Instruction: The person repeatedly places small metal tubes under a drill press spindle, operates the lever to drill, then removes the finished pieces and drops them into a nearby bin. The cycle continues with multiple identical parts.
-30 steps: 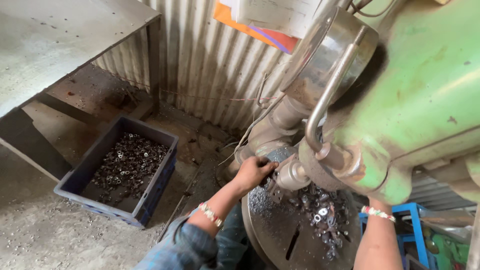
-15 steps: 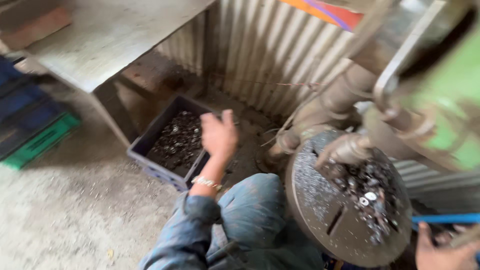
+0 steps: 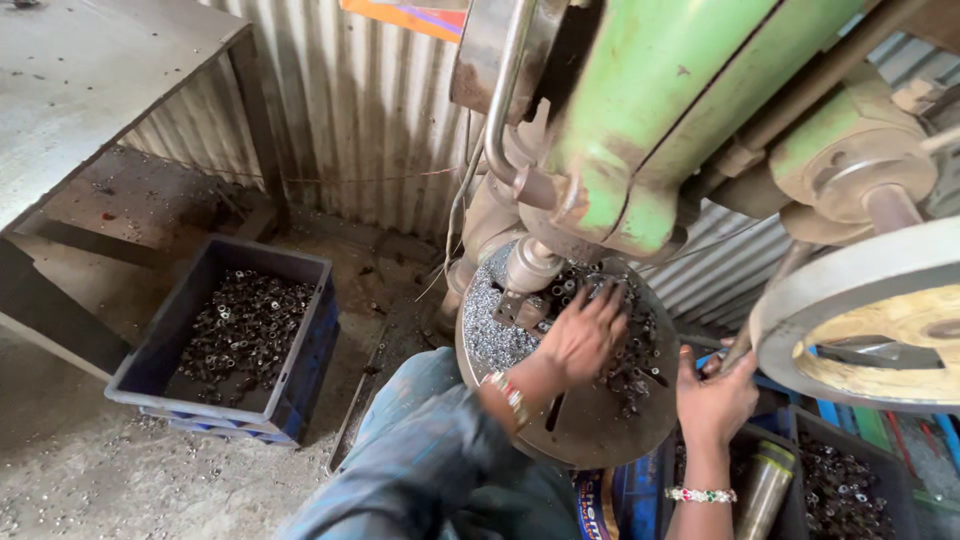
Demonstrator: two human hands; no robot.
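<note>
Your left hand (image 3: 585, 335) is lying spread, fingers open, on the round drill table (image 3: 590, 430), right among the small metal rings (image 3: 625, 365) scattered there, just beside the spindle (image 3: 530, 268) coming down from the green drill head (image 3: 650, 120). From how the fingers are resting on the pile, you are picking through the rings under the spindle; whether one is already pinched under your fingertips cannot be told. Your right hand (image 3: 712, 395) is sitting at the right edge of the drill table, fingers curled around what looks like a feed handle (image 3: 742, 345), so it is closed on that handle.

As a judgement, this is the loading and clearing step: a ring wants seating squarely in the holder (image 3: 518, 308) under the spindle, and your left hand needs to be clear of the table before the handle is pulled.

To the left of the drill table, well apart on the floor, a dark blue crate (image 3: 160, 365) is standing partly filled with a shallow layer of the same dark rings (image 3: 240, 325). To the right of and below the drill table, near your right wrist, another dark crate (image 3: 880, 450) is holding more rings (image 3: 840, 480), with a metal flask (image 3: 765, 490) leaning just beside it.
</note>
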